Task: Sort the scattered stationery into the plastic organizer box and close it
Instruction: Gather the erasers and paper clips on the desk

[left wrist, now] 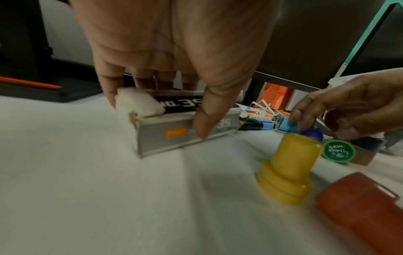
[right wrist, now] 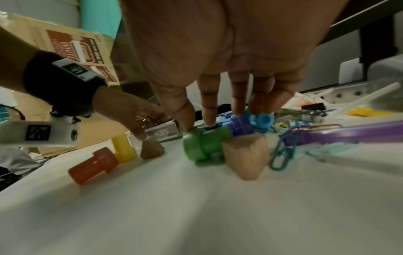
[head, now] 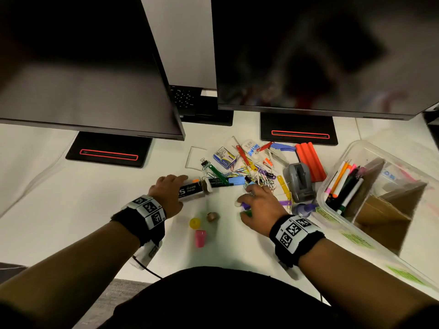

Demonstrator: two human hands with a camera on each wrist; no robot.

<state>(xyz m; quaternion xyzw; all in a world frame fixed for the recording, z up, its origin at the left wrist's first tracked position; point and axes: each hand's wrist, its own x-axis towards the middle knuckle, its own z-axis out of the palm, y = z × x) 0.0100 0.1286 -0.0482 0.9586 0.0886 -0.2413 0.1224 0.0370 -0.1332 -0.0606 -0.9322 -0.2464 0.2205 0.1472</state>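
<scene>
The left hand (head: 166,191) grasps a box of staples (head: 191,190) lying on the white desk (head: 71,198), thumb on its near long side and the other fingers curled over the far side, as the left wrist view shows; the box's near end flap stands open there and something white, too blurred to name, sits at that end. The right hand (head: 260,205) reaches down with fingers bent onto a cluster of small stamps, its fingertips (right wrist: 210,120) touching a green stamp (right wrist: 202,146) lying on its side, a dark blue stamp (right wrist: 240,126) and a light blue stamp (right wrist: 260,119) just behind it; whether the fingers have closed round any of them I cannot tell. A wooden triangular block (right wrist: 246,155) lies against the green stamp on the near side. Between the two hands a yellow stamp (head: 195,223) stands upright, a pink stamp (head: 200,238) lies just in front of it and a small brown block (head: 212,216) sits beside them. Beyond the hands lies the scattered heap: coloured paper clips (head: 263,174), a blue highlighter (head: 228,181), a blue stapler (head: 281,150), an orange ribbed piece (head: 310,160) and a grey tape dispenser (head: 299,181). The clear plastic organizer box (head: 356,148) stands open at the right of the desk, near the right hand, with markers and pens (head: 344,186) in its near-left compartment and brown cardboard dividers (head: 384,210) inside. Two dark monitors (head: 83,67) stand at the back.
</scene>
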